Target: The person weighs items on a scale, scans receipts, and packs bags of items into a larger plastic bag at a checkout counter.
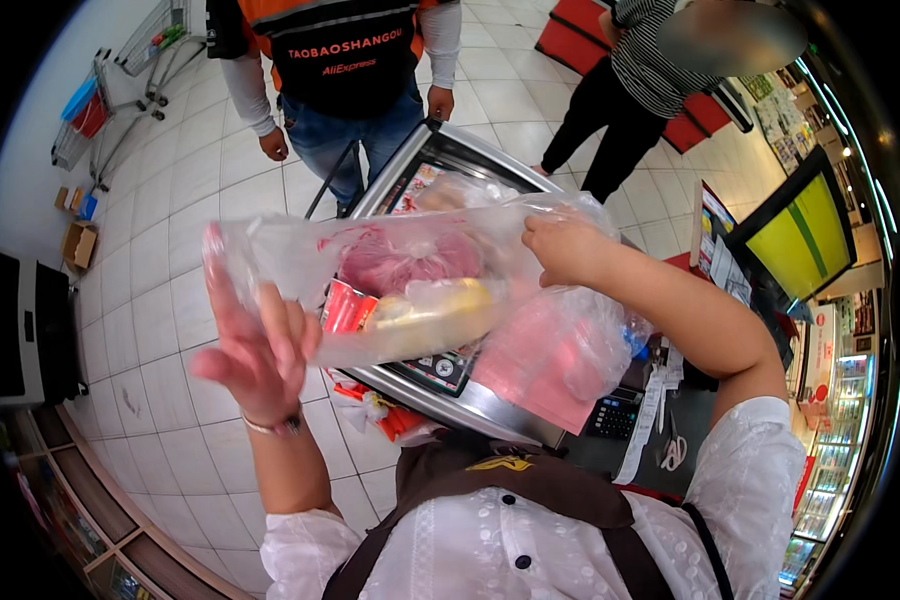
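A clear plastic bag [289, 259] is stretched sideways between my hands above the checkout counter. My left hand [259, 345] holds its left end, index finger raised against the film, thumb out, other fingers curled. At the other end my right hand [570, 247] grips the bunched plastic. Through the film I see a knotted bag of pinkish contents [412, 259], a yellowish wrapped item [435, 307] and a red package [346, 307]. Whether these lie inside the stretched bag or behind it, I cannot tell. A pink item in clear plastic [540, 352] lies below my right hand.
The counter's metal rim [487, 409] runs before me. To its right are a calculator [613, 416], paper receipts [649, 420], scissors [673, 450] and a monitor [799, 225]. A person [345, 82] faces the counter; another person [637, 90] stands farther right. Shopping carts [82, 142] stand far left.
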`<state>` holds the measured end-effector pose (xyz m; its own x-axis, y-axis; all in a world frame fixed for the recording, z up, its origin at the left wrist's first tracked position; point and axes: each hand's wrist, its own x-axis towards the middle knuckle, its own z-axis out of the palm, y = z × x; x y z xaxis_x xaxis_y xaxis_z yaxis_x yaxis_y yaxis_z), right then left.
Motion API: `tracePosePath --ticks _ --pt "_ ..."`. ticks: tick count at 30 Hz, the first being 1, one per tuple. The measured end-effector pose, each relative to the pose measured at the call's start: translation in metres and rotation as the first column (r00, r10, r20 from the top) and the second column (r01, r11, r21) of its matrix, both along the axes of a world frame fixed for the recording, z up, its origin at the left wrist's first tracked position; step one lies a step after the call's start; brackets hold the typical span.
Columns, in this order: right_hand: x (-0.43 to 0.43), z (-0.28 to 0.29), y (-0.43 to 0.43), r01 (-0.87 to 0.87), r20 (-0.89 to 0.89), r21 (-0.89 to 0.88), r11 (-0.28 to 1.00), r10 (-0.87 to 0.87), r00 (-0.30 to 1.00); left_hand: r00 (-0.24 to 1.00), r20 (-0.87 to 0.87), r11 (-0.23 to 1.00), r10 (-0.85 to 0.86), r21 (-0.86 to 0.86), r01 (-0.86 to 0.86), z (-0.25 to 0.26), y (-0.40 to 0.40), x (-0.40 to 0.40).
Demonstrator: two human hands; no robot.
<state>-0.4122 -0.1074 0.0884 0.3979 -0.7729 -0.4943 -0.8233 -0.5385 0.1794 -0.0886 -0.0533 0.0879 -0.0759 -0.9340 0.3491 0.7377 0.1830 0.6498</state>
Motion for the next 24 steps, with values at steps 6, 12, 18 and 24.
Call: tracePosePath --ticks 6,12,18,24 --pt "-0.005 0.074 -0.011 0.101 -0.237 0.005 0.995 -0.096 0.967 0.984 0.012 0.966 -0.175 -0.191 0.175 0.031 0.004 -0.006" --pt "-0.005 0.104 -0.007 -0.160 0.718 0.684 0.711 -0.619 0.319 0.990 0.035 0.986 -0.139 -0.089 0.142 -0.007 0.030 0.015" --pt "-0.058 -0.117 -0.102 0.645 0.724 -0.358 0.675 -0.236 0.649 0.989 0.021 0.985 -0.147 -0.086 0.148 -0.002 0.029 -0.003" --pt "-0.008 -0.193 -0.074 0.600 0.462 -0.134 0.788 -0.486 0.742 0.995 0.055 0.997 -0.079 -0.022 0.080 -0.003 0.029 0.008"
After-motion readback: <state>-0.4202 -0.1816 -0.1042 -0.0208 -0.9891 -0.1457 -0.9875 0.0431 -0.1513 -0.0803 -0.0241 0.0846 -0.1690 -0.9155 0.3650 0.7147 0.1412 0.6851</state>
